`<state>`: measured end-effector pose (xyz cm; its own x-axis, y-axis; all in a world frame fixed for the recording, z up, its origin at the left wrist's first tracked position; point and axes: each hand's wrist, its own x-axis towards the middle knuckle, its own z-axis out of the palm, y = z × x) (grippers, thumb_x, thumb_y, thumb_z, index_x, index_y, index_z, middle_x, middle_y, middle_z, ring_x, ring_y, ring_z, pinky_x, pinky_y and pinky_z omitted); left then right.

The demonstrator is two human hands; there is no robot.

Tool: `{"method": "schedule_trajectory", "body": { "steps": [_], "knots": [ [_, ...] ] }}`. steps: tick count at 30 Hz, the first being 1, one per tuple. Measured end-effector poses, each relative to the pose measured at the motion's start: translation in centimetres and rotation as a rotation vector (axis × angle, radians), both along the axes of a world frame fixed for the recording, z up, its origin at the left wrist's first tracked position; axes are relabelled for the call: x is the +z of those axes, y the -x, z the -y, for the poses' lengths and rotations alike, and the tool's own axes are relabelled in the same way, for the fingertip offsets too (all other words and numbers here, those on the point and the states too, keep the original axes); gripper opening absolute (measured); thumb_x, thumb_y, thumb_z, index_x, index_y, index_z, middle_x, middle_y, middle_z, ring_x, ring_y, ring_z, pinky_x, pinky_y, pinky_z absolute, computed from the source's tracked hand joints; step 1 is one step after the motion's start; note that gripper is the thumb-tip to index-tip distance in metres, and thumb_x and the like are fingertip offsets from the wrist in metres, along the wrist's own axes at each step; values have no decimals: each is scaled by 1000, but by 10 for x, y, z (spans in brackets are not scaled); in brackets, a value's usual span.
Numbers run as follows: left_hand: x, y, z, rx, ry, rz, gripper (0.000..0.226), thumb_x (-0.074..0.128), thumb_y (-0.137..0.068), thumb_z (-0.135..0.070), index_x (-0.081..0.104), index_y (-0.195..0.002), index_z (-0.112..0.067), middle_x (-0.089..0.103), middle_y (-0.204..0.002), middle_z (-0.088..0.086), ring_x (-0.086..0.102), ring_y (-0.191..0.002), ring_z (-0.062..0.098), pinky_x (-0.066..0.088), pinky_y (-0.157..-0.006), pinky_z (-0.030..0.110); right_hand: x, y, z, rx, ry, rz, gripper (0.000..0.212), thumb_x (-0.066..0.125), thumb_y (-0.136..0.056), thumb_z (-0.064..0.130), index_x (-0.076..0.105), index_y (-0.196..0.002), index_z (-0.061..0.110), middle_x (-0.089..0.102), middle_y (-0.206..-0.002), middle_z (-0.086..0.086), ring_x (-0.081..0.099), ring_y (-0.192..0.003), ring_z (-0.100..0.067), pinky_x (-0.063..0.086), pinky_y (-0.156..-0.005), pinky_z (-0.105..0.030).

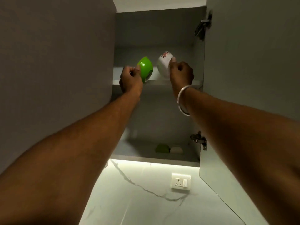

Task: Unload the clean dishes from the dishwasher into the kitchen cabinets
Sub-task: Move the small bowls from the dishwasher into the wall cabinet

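Both arms reach up into an open wall cabinet. My left hand (129, 78) grips the rim of a green bowl (145, 69), tilted on its side just above the middle shelf (155, 82). My right hand (181, 73), with a metal bangle at the wrist, grips a white bowl (164, 65) with a red flower print, also tilted, beside the green one over the same shelf. Whether either bowl touches the shelf I cannot tell.
A green bowl (161, 148) and a white bowl (176, 150) sit upside down on the bottom shelf (154, 160). The open cabinet door (243, 78) hangs at the right, a closed door (56, 62) at the left. Below is a lit marble wall with a socket (181, 181).
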<state>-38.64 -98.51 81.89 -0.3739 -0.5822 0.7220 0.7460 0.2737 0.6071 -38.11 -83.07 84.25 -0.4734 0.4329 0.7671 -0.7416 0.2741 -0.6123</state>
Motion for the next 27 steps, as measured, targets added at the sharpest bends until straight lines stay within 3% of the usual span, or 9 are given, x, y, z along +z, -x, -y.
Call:
{"method": "schedule_trajectory", "body": {
  "steps": [2, 5, 12, 17, 19, 22, 27],
  "knots": [
    [15, 9, -2, 48, 78, 1, 25, 59, -101, -42, 54, -90, -20, 59, -86, -6, 56, -82, 17, 36, -60, 25, 11, 13, -2, -89, -114, -36, 40, 56, -95, 53, 57, -74, 19, 61, -76, 2, 61, -78, -19, 43, -64, -27],
    [35, 24, -4, 107, 169, -13, 26, 60, -101, -42, 51, -90, -20, 58, -88, -3, 52, -82, 16, 34, -59, 27, 26, 28, -9, -220, -237, -53, 39, 59, -94, 53, 56, -75, 19, 60, -78, 1, 58, -79, -20, 34, -65, -26],
    [63, 68, -5, 206, 426, 20, 26, 59, -100, -45, 52, -91, -22, 59, -98, 1, 54, -91, 20, 41, -71, 32, 59, 65, -43, -396, -516, -37, 41, 61, -89, 59, 62, -78, 19, 69, -89, -10, 65, -87, -28, 55, -76, -41],
    [69, 93, -6, 256, 606, 105, 24, 62, -100, -43, 54, -94, -21, 58, -100, 2, 52, -90, 18, 34, -61, 28, 77, 87, -56, -485, -736, 138, 46, 64, -83, 65, 66, -88, 19, 66, -102, -13, 64, -90, -29, 53, -79, -38],
    [72, 101, -8, 265, 679, 130, 24, 63, -99, -44, 56, -96, -21, 59, -101, 3, 53, -91, 19, 37, -66, 29, 81, 93, -57, -514, -835, 223, 54, 66, -83, 65, 67, -96, 13, 65, -100, -13, 63, -88, -28, 50, -73, -35],
    [78, 108, -12, 246, 735, 188, 26, 64, -98, -46, 60, -100, -20, 60, -101, 3, 55, -93, 20, 43, -73, 34, 82, 98, -58, -541, -889, 287, 48, 70, -84, 59, 65, -90, 12, 63, -89, -9, 61, -79, -24, 48, -68, -33],
    [86, 110, -17, 269, 863, 270, 27, 66, -97, -44, 63, -106, -19, 61, -102, 5, 56, -95, 21, 45, -74, 35, 82, 105, -61, -599, -914, 334, 51, 74, -79, 60, 66, -91, 11, 67, -95, -12, 66, -87, -30, 57, -77, -39]
  ]
}}
